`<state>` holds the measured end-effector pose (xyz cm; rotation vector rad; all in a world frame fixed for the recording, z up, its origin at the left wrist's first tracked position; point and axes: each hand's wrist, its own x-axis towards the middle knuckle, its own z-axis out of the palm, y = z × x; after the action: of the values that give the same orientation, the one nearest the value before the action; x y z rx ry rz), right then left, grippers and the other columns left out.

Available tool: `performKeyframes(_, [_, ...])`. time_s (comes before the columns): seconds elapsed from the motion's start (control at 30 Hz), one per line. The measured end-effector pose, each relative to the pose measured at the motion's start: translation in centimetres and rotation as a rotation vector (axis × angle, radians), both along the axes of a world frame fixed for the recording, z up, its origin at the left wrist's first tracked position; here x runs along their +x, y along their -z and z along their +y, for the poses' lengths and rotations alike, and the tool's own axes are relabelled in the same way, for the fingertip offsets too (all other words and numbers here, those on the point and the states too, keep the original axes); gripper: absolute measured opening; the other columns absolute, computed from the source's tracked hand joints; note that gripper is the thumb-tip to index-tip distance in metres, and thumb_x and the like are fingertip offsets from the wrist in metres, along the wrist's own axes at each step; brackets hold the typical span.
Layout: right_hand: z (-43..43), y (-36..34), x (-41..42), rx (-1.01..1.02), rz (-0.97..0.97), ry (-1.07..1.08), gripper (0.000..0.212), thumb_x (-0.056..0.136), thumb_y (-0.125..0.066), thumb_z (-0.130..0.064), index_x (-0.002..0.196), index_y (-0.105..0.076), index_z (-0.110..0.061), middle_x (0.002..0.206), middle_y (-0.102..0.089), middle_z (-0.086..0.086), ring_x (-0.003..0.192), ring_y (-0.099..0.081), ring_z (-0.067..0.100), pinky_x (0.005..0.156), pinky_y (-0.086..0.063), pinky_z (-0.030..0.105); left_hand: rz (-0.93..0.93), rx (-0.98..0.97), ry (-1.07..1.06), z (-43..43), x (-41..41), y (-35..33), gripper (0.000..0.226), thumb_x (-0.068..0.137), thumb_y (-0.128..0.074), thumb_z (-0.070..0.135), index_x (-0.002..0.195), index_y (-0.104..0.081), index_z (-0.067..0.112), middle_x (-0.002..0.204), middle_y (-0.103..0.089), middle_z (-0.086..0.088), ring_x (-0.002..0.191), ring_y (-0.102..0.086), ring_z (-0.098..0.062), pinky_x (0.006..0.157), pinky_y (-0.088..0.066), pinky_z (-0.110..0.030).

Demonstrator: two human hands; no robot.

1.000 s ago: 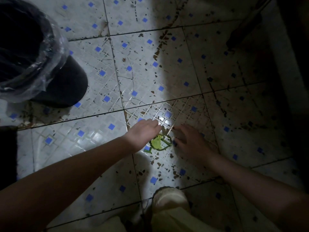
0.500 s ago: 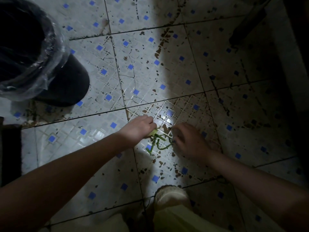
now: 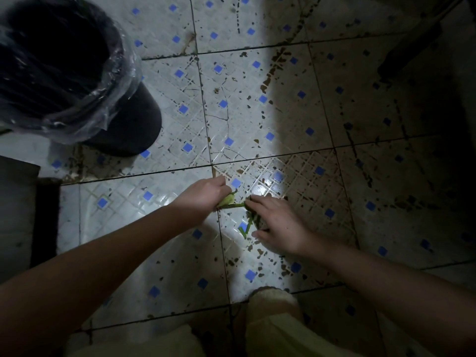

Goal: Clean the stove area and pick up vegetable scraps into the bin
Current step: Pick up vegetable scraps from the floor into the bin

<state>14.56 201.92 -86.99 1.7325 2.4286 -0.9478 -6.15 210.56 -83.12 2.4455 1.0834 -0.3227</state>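
Green scraps (image 3: 246, 226), blue-dotted white floor (image 3: 164, 207)

Open white floor tiles with blue squares (image 3: 180, 215) lie between the hands and the black plastic-lined bin (image 3: 77, 81), unobstructed. A dark bar-shaped object (image 3: 409, 51) stands far right.

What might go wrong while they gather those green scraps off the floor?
The left hand pinches only part of the scraps; thin stems by the right hand could slip from the grip and stay behind. The bin stands well off to the left, so bits may drop on the way. The floor is dirty.
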Motion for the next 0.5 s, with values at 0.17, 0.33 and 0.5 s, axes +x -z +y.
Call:
performKeyframes(0.17, [0.2,0.1,-0.6,0.027,-0.009,-0.106,0.076,0.084,-0.067,-0.031,0.147,-0.026,-0.023,0.152,-0.031,-0.002,0.136,-0.028,0.017,0.111,-0.015,0.029,-0.007,0.005,-0.002,-0.1,-0.5,0.1,0.028,0.086,-0.065,0.017,0.113,-0.06,0.016,0.101,-0.055,-0.005,0.085,-0.055,-0.02,0.074,-0.05,-0.032])
performKeyframes(0.33, [-0.1,0.1,-0.5,0.038,0.005,-0.097,0.052,0.087,-0.061,-0.014,0.137,-0.046,-0.02,0.14,-0.047,0.0,0.128,-0.042,0.018,0.107,-0.029,0.032,-0.011,-0.008,-0.053,0.2,-1.8,0.2,0.034,0.088,-0.063,0.024,0.12,-0.057,0.016,0.107,-0.056,-0.005,0.089,-0.055,-0.018,0.078,-0.05,-0.029])
performKeyframes(0.5, [-0.2,-0.1,-0.4,0.039,0.026,-0.048,0.043,0.084,-0.055,0.003,0.121,-0.058,-0.017,0.114,-0.058,0.0,0.104,-0.051,0.017,0.085,-0.044,0.028,-0.019,-0.03,-0.103,0.2,-2.7,-0.2,0.031,0.089,-0.061,0.026,0.117,-0.059,0.015,0.105,-0.057,-0.005,0.087,-0.056,-0.019,0.077,-0.051,-0.032])
